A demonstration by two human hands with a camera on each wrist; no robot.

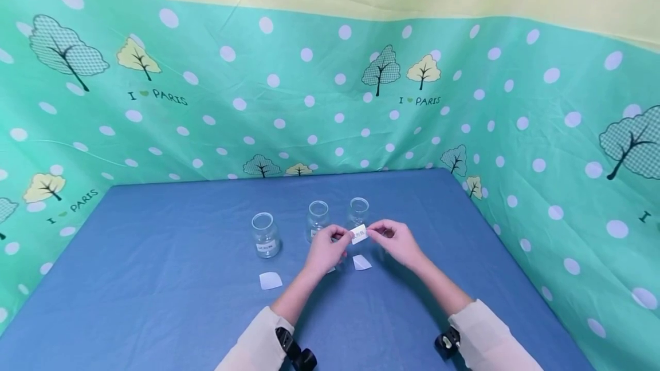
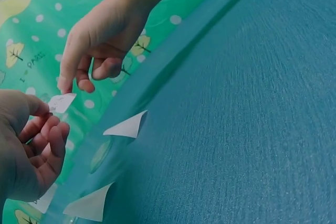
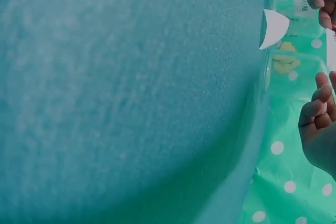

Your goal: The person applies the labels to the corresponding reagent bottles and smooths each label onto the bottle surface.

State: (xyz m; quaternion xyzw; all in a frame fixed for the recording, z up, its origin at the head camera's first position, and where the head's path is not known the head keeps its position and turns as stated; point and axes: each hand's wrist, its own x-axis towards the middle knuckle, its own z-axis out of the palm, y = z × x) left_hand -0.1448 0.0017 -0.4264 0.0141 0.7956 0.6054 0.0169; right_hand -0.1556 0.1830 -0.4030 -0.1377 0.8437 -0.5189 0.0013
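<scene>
A small white label (image 1: 359,234) with dark print is held up in front of the right-hand glass jar (image 1: 359,209). My left hand (image 1: 325,251) pinches its left edge between thumb and fingertips. At the opposite edge, my right hand (image 1: 399,242) pinches it too. In the left wrist view the label (image 2: 62,103) stretches between both sets of fingertips. Left of it stand a middle glass jar (image 1: 318,216), whose white label is partly covered by my left hand, and a left glass jar (image 1: 264,233) with a printed label on its front.
Curled white paper pieces lie on the blue cloth: one (image 1: 270,280) before the left jar, another (image 1: 362,263) below the held label, and a third mostly hidden behind my left hand. A green dotted curtain (image 1: 289,102) hangs behind the table and along its right side.
</scene>
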